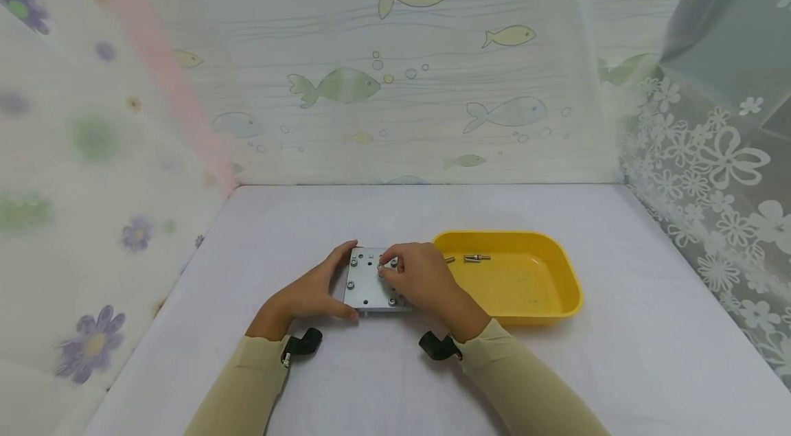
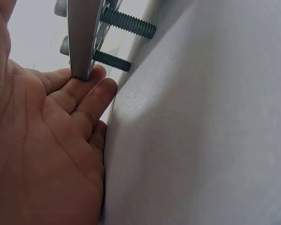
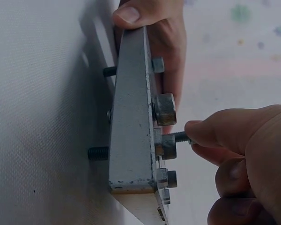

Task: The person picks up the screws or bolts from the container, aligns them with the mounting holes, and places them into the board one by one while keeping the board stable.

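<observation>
From the plate's (image 1: 363, 292) near side, the person's left forearm (image 1: 237, 388) and right forearm (image 1: 531, 384) angle inward. The left grip (image 1: 312, 290) holds the plate's left side, thumb at the near edge, fingers toward the far one. Over the plate's right part, the right grip (image 1: 426, 277) pinches with thumb and forefinger, other fingers folded.

A tabletop (image 1: 649, 326) with a pale, faintly lilac-white covering (image 1: 346, 381) carries the things; a fine weave shows in the right wrist view. Its far edge runs straight, and its sides spread apart toward the near side. Directly on it, right of the middle, sits 1 yellow tray (image 1: 519, 288) with rounded corners. Near the tray's left side is 1 metal plate (image 1: 369, 295); 2 threaded screw ends (image 2: 129, 23) stick out toward the covering in the left wrist view, though whether their tips touch it cannot be told.
</observation>
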The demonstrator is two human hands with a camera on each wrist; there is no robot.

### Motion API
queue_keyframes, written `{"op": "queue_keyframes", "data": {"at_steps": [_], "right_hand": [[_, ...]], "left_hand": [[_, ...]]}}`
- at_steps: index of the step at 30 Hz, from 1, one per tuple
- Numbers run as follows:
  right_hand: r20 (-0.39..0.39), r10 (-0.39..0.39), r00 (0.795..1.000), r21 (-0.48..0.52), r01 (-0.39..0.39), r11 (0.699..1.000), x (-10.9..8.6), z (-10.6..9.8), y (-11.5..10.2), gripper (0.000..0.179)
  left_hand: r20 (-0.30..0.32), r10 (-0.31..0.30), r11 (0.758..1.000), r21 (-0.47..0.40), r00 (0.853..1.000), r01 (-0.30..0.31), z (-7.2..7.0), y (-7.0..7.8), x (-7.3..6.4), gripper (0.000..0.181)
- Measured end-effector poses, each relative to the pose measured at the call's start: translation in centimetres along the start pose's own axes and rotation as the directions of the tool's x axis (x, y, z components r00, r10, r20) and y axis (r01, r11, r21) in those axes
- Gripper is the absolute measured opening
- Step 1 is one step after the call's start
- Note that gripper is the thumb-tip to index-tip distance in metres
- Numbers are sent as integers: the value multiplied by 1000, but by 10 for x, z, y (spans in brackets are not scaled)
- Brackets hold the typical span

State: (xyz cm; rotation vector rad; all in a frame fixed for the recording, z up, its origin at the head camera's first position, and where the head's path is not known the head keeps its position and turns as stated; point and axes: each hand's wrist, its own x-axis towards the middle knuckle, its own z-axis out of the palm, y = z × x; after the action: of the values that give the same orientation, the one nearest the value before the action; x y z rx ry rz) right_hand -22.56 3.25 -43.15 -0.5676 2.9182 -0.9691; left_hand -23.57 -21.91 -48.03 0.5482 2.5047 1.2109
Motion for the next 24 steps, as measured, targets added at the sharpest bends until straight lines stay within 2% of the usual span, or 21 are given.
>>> {"op": "queue_keyframes", "data": {"at_steps": [13,24], "right_hand": [[28,-6,1000,-81,8,997,0,3,-1,15],[50,-13,999,-146,20,989,0,3,-4,15]], "left_hand": [[6,12,1000,-13,1000,-12,0,-1,0,138],[12,-4,1000,-6,1000,4,1,-1,1,138]]}}
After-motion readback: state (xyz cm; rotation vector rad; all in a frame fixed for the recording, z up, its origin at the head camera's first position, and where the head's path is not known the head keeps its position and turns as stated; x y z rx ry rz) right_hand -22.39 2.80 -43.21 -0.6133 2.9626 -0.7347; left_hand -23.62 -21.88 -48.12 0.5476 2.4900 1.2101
